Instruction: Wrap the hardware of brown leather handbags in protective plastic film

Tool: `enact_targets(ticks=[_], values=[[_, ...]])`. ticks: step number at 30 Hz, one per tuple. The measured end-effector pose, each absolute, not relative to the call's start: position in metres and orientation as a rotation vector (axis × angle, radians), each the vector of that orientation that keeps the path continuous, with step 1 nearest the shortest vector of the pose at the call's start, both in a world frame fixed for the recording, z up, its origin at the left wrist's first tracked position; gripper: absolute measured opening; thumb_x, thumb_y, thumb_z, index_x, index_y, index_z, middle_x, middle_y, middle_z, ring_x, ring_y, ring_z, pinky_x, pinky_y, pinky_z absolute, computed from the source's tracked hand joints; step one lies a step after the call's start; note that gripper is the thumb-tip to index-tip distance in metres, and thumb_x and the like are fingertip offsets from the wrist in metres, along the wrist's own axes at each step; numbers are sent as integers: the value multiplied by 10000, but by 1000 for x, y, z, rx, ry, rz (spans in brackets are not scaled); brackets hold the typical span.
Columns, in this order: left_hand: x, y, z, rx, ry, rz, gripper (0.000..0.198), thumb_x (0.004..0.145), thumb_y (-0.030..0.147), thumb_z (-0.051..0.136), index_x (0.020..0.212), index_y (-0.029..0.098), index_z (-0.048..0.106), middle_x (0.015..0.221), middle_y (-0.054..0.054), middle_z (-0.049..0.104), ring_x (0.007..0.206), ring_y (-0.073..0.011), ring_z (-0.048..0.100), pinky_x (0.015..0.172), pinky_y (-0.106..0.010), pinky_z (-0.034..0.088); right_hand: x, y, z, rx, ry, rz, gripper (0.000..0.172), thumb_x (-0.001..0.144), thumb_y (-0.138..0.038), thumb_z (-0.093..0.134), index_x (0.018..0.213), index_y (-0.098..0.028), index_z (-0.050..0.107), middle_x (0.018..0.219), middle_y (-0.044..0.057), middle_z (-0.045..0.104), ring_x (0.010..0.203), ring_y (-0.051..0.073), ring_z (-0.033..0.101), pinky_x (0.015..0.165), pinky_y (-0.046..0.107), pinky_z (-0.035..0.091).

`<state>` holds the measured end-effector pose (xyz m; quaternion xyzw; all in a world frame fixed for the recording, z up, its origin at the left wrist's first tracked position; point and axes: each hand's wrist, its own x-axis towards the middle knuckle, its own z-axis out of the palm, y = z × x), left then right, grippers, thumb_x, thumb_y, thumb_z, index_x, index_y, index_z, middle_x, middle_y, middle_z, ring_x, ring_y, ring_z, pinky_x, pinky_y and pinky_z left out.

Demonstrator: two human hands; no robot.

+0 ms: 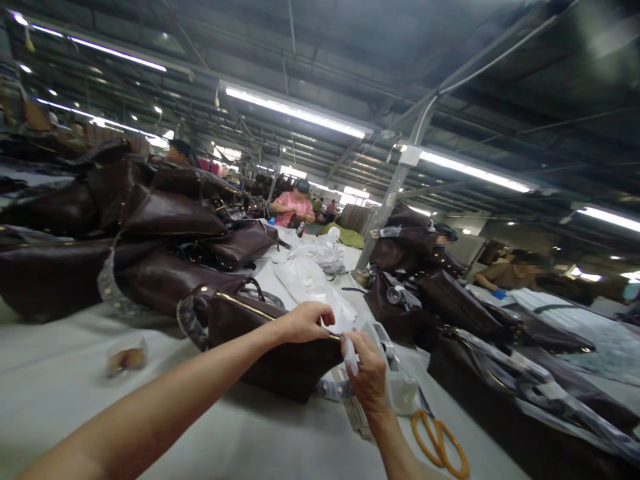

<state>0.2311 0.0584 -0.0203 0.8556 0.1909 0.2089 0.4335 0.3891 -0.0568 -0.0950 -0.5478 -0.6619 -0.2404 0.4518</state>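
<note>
A dark brown leather handbag [290, 367] with a gold zipper along its top stands on the white table in front of me. My left hand [307, 322] reaches over the bag's top edge, its fingers curled at the zipper's right part; the fingertips are partly hidden. At the bag's right top corner, my right hand [369, 375] is closed around a small white piece [351, 355], soft like cloth or paper, pressed near the zipper end. A plastic-wrapped strap [193, 323] loops out at the bag's left side.
Scissors with orange handles [440, 443] lie right of my right hand, near a white plastic container [403, 390]. Stacked brown handbags [165, 213] rise at left, and more handbags [480, 400] at right. Crumpled white wrapping [320, 257] lies beyond. A person in pink [287, 208] works farther back.
</note>
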Motion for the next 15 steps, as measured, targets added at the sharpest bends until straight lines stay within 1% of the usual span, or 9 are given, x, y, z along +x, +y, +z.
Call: enact_targets(ticks=[2, 6, 8, 12, 15], values=[[233, 54, -30, 2291, 371, 620, 249, 620, 99, 666, 858, 163, 632, 788, 19, 606, 696, -120, 527, 661, -217, 417, 392, -58, -98, -1358, -1632, -562, 167, 893, -169, 473, 951, -202, 626, 857, 46, 654, 819, 191, 615, 736, 312, 487], [243, 55, -42, 2359, 346, 751, 229, 675, 138, 705, 893, 169, 641, 833, 9, 610, 706, -113, 531, 645, -199, 407, 396, -58, -101, -1361, -1632, -543, 184, 881, -170, 500, 985, -209, 646, 900, 55, 675, 855, 204, 629, 768, 332, 506], [248, 59, -45, 2374, 334, 784, 193, 695, 162, 718, 876, 175, 651, 833, 6, 613, 714, -116, 537, 656, -199, 408, 398, -57, -102, -1356, -1656, -536, 195, 878, -169, 504, 998, -210, 653, 905, 59, 677, 858, 206, 633, 768, 335, 512], [254, 63, -47, 2423, 310, 777, 43, 740, 161, 686, 774, 183, 674, 773, 8, 616, 695, -117, 538, 644, -198, 392, 397, -59, -100, -1350, -1672, -568, 222, 869, -138, 500, 1010, -208, 656, 901, 61, 678, 866, 202, 636, 790, 341, 516], [256, 62, -45, 2455, 309, 757, 75, 744, 116, 647, 751, 188, 667, 764, 11, 630, 703, -122, 545, 642, -197, 387, 394, -62, -96, -1352, -1680, -588, 248, 854, -108, 495, 1011, -208, 659, 897, 57, 682, 861, 196, 643, 773, 326, 524]])
